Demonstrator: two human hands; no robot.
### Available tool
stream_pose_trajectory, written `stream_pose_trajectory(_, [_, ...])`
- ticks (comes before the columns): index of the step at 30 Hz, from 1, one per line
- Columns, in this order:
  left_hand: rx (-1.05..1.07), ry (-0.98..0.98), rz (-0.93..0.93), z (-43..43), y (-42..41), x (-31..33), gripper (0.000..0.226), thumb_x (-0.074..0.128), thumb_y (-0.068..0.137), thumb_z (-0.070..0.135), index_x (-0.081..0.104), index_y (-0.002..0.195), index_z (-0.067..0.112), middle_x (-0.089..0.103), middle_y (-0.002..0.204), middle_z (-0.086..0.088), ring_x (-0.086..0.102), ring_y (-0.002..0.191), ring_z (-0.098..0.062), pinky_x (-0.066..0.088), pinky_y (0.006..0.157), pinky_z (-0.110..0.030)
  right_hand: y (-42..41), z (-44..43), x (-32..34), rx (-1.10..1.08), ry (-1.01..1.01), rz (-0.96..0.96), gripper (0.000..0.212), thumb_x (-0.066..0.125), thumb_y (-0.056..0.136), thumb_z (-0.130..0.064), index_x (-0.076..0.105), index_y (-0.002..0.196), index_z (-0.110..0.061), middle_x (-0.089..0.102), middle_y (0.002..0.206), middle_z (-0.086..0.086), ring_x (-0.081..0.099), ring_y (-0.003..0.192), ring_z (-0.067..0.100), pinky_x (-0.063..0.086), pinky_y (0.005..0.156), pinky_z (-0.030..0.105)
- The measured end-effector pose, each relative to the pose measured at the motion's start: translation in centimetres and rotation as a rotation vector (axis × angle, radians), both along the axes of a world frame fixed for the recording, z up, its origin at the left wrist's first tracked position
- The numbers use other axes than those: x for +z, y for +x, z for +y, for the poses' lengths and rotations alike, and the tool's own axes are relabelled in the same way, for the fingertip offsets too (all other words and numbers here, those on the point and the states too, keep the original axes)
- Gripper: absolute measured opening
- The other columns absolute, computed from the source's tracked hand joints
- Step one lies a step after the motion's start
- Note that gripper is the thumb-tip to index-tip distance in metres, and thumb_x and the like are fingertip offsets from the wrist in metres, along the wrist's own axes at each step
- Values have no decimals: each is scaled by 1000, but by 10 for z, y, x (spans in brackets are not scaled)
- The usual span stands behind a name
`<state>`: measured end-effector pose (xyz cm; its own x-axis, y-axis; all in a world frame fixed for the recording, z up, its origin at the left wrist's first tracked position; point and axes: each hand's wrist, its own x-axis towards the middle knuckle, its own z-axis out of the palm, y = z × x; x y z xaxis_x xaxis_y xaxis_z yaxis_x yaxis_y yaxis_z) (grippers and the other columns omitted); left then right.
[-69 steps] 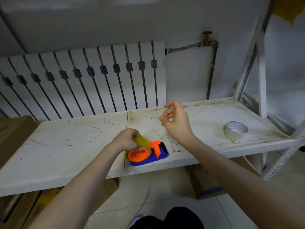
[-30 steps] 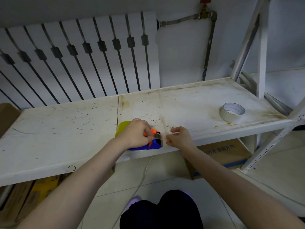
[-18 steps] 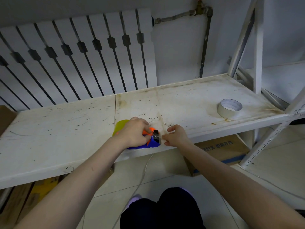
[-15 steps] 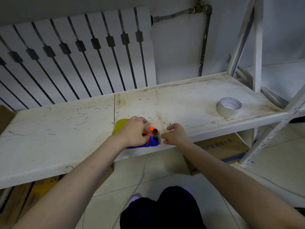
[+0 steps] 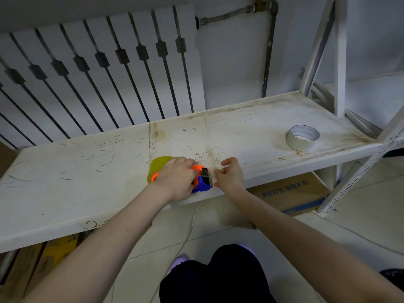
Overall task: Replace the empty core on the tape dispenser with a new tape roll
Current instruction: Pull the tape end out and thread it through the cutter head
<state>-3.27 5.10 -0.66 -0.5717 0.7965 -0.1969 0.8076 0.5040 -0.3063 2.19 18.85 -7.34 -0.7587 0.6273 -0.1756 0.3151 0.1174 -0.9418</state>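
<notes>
An orange and blue tape dispenser (image 5: 202, 182) lies near the front edge of the white shelf (image 5: 76, 171). A yellowish tape roll (image 5: 158, 166) sits on it, mostly hidden. My left hand (image 5: 178, 181) presses down over the dispenser and roll. My right hand (image 5: 229, 174) pinches the clear tape end just right of the black cutter. A white empty core (image 5: 302, 137) stands apart at the right of the shelf.
A white radiator (image 5: 98, 73) and a pipe (image 5: 267, 51) stand behind the shelf. Shelf uprights (image 5: 338, 62) rise at the right. A cardboard box (image 5: 290, 193) sits on the floor below, more boxes (image 5: 32, 270) under the left. My knee (image 5: 218, 276) is at the bottom.
My left hand went from lifting the roll to pressing on the dispenser. My right hand came down from mid-air to the cutter and took the tape end. Over the last half second nothing much moved.
</notes>
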Motion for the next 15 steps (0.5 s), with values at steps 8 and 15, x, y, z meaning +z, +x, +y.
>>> stream_pose_trajectory(8, [-73, -168, 256, 1, 13, -14, 63, 45, 89, 24, 22, 146, 9, 21, 153, -20, 28, 137, -36, 13, 116, -48, -3, -3, 1, -30, 95, -5, 25, 51, 91, -6, 41, 113, -10, 54, 84, 6, 58, 85, 24, 52, 73, 36])
stream_pose_trajectory(15, [-81, -195, 274, -3, 20, -12, 72, 51, 88, 21, 14, 149, 9, 9, 157, -20, 14, 143, -39, 6, 117, -53, -2, -5, 0, -46, 28, 15, 30, 50, 91, -2, 42, 119, -9, 52, 97, 6, 57, 93, 20, 50, 76, 29])
